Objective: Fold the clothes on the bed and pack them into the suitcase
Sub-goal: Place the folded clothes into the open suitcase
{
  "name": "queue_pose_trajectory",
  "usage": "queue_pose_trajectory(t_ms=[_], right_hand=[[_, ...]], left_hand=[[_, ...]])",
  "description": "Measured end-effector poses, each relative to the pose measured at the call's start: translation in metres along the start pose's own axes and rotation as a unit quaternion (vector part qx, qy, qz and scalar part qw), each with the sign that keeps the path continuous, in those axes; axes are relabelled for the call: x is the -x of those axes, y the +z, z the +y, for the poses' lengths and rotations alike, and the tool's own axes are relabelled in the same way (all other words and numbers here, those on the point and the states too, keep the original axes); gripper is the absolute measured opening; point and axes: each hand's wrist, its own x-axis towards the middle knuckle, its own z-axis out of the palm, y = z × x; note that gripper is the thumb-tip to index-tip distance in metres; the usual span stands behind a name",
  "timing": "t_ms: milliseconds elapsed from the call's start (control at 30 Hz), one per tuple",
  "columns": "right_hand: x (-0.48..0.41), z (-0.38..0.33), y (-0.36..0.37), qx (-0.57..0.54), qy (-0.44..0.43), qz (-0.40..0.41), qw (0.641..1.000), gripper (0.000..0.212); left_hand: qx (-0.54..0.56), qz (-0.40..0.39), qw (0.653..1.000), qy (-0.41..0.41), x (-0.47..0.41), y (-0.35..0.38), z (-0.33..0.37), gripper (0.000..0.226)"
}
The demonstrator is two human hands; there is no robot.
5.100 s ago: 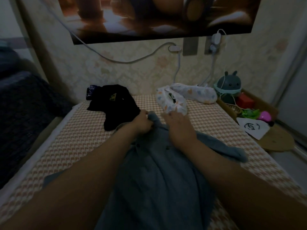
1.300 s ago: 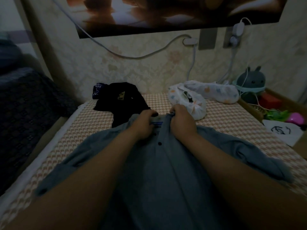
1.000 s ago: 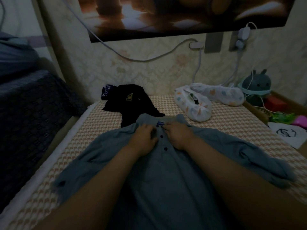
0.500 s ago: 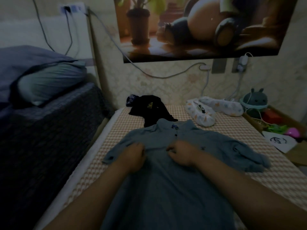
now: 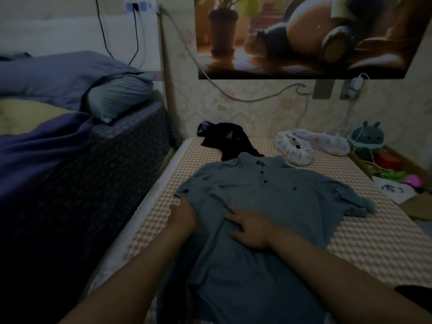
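A grey-blue polo shirt (image 5: pixel 268 197) lies face up on the bed's checked mat (image 5: pixel 364 239), collar toward the wall and sleeves spread. My right hand (image 5: pixel 249 228) rests flat on its middle, fingers pointing left. My left hand (image 5: pixel 183 216) is at the shirt's left side edge, and the fabric covers its fingers. A black garment (image 5: pixel 230 141) lies crumpled beyond the collar. Two white patterned garments (image 5: pixel 295 149) (image 5: pixel 326 142) lie at the back right. No suitcase is in view.
A higher bed with a dark cover (image 5: pixel 93 174), a pillow (image 5: pixel 119 97) and a purple blanket stands close on the left. At the right are a round plush toy (image 5: pixel 367 139), a white paper (image 5: pixel 394 190) and small coloured items. Cables hang on the wall.
Both hands slid from the collar down to the shirt's middle. My left hand moved out to the left side edge. The view has lifted and now shows the shirt spread out.
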Motion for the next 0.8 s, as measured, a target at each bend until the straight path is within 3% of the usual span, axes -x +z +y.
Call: queue_pose_trajectory(t_ms=[100, 167, 300, 367, 433, 467, 533, 600, 700, 800], right_hand=[[0.010, 0.000, -0.003, 0.000, 0.001, -0.008, 1.000, 0.067], [0.018, 0.002, -0.009, -0.022, 0.007, -0.014, 1.000, 0.064], [0.041, 0.012, -0.018, -0.028, 0.024, -0.019, 0.999, 0.057], [0.054, 0.023, -0.024, -0.043, 0.035, -0.006, 0.998, 0.054], [0.068, 0.037, -0.033, -0.038, 0.036, 0.024, 0.998, 0.049], [0.075, 0.045, -0.038, -0.020, 0.037, 0.035, 0.998, 0.043], [0.092, 0.060, -0.050, 0.034, 0.051, 0.039, 0.997, 0.027], [0.110, 0.079, -0.053, 0.106, 0.061, 0.019, 0.992, 0.022], [0.135, 0.113, -0.040, 0.166, 0.051, 0.016, 0.985, 0.022], [0.151, 0.130, -0.027, 0.097, 0.043, 0.123, 0.987, 0.021]], left_hand=[[0.084, -0.055, 0.994, 0.052, 0.003, -0.020, -0.003, 0.045], [-0.001, -0.096, 0.993, 0.061, 0.001, -0.034, -0.011, 0.038], [-0.215, -0.180, 0.960, -0.016, 0.013, -0.038, -0.024, 0.034], [-0.217, -0.102, 0.971, -0.007, 0.016, -0.034, -0.016, 0.033], [-0.223, -0.003, 0.972, 0.079, 0.017, -0.031, 0.004, 0.035], [-0.220, 0.011, 0.963, 0.152, 0.022, -0.030, 0.019, 0.032], [-0.179, -0.053, 0.942, 0.280, 0.037, -0.024, 0.052, 0.014], [-0.130, -0.161, 0.913, 0.352, 0.057, -0.013, 0.080, 0.011], [-0.049, -0.266, 0.877, 0.397, 0.088, 0.006, 0.106, 0.032], [-0.111, -0.254, 0.849, 0.450, 0.108, 0.026, 0.121, 0.055]])
